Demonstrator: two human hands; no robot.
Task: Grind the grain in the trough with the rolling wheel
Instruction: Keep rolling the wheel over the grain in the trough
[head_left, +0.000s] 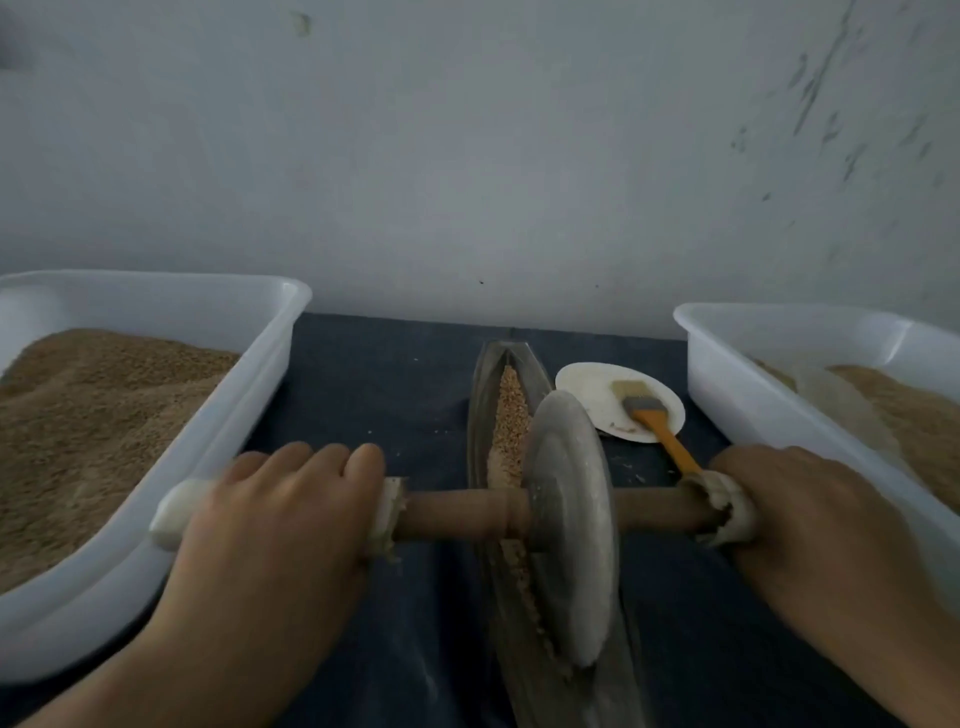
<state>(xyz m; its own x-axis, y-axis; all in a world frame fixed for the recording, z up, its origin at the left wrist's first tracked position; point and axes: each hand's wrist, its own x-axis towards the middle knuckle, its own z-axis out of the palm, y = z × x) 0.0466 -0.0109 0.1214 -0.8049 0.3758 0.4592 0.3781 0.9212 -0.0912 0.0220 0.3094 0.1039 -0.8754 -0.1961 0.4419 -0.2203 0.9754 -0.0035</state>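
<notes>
A narrow boat-shaped metal trough (480, 400) runs away from me down the middle of the dark cloth. Tan grain (508, 415) lies along its groove. A grey metal rolling wheel (569, 525) stands on edge in the trough, on a wooden axle (452, 514) with white cloth-wrapped ends. My left hand (275, 519) grips the left wrapped end from above. My right hand (821, 525) grips the right wrapped end. More ground grain (524, 587) shows in the groove just left of the wheel.
A white plastic tub (244, 410) of brown grain stands at the left, and a second white tub (737, 395) with paler grain at the right. A white plate (587, 384) with an orange-handled brush (660, 426) lies beyond the wheel. A grey wall rises behind.
</notes>
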